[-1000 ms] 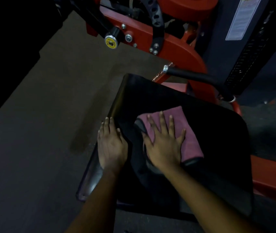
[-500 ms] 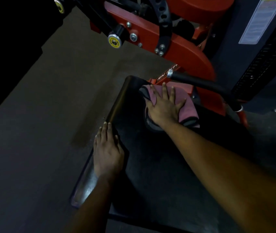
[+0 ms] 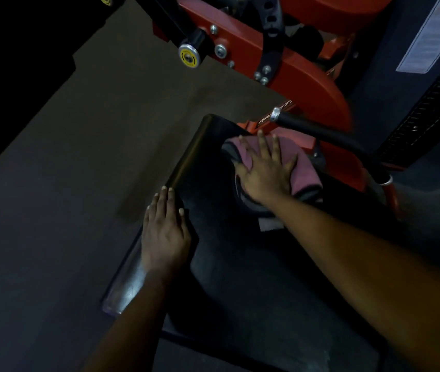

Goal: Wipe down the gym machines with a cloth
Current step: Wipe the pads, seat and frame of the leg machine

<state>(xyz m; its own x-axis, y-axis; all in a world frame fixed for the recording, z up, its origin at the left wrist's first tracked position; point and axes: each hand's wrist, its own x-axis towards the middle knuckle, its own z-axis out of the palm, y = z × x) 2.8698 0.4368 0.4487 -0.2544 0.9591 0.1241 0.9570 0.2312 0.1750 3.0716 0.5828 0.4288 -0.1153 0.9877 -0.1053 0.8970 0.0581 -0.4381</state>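
A pink cloth with a dark edge (image 3: 304,173) lies at the far end of the black padded seat (image 3: 240,277) of a red gym machine (image 3: 302,73). My right hand (image 3: 264,170) presses flat on the cloth, fingers spread and straight, fingertips near the seat's far edge. My left hand (image 3: 165,234) rests flat on the seat's left edge, fingers straight and together. Part of the cloth is hidden under my right hand.
A black handle bar with a chrome end (image 3: 320,132) runs just beyond the cloth. The red frame has bolts and a yellow-capped pin (image 3: 189,56). A dark weight-stack housing with a label (image 3: 425,41) stands at the right. Grey floor (image 3: 79,170) lies left of the seat.
My right hand has pushed the cloth from the seat's middle to its far end. My left hand stayed on the left edge of the seat.
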